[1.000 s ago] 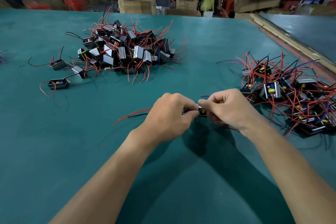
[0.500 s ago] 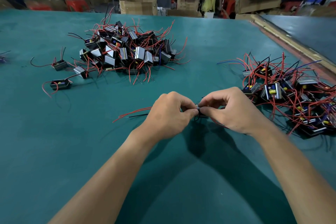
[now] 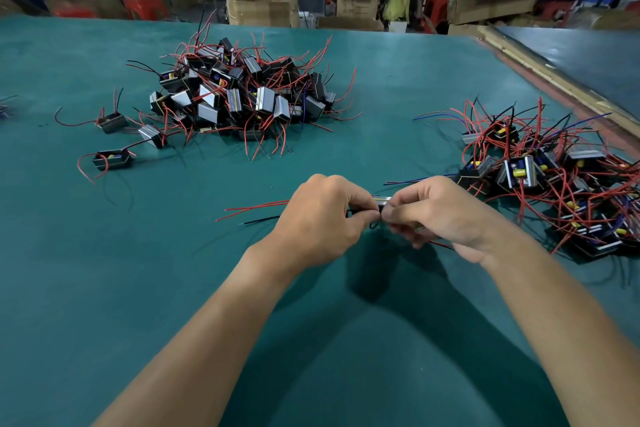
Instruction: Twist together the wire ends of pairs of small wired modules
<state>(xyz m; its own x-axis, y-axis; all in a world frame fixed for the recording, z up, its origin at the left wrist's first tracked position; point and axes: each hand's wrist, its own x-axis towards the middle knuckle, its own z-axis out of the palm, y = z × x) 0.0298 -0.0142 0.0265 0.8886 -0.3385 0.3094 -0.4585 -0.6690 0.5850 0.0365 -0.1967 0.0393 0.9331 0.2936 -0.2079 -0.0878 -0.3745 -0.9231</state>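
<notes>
Module (image 3: 381, 199), silver-topped, red/blk wires (image 3: 256, 210), pinched btwn L grip (image 3: 325, 218), R grip (image 3: 440, 215).

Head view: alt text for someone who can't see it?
Left hand and right hand pinch the wires of small black wired modules together above a teal table. A heap of red-and-black-wired modules lies far left, a second tangled heap right.
</notes>
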